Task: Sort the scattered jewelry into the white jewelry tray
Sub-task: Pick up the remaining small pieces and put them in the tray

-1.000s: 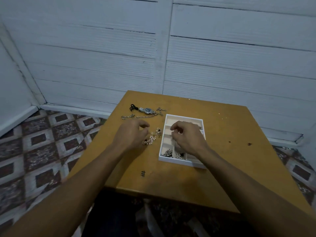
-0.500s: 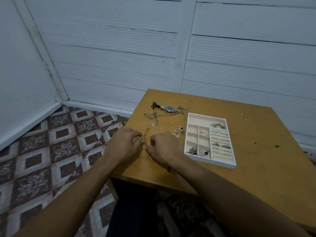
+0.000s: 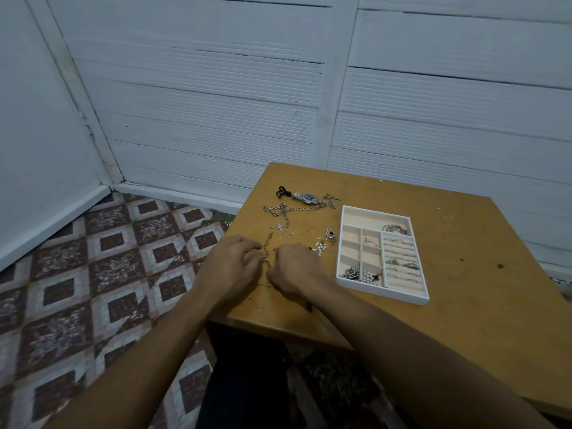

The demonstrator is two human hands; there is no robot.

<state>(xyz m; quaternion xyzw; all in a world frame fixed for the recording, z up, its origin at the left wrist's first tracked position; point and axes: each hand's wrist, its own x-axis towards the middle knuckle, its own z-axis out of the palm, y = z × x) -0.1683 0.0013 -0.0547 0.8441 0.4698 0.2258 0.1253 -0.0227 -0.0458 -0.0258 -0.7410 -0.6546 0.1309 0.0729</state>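
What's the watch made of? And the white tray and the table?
The watch looks like shiny silver metal: its band glints grey around a dark face. The white tray has smooth matte walls, maybe plastic or painted wood, with a pale cream lining that looks soft. The table seems varnished wood or laminate: orange-brown, slightly glossy, with dark specks.

- Tray (image 3: 387, 291) sits on the table (image 3: 464, 305), right of both hands.
- Left hand (image 3: 235, 261) and right hand (image 3: 294, 264) pinch a short chain (image 3: 267, 243) between them, near the table's left front.
- Watch (image 3: 309, 198) and long chain (image 3: 297, 209) lie behind them.
- Rings (image 3: 399, 263) sit in the tray's right column.
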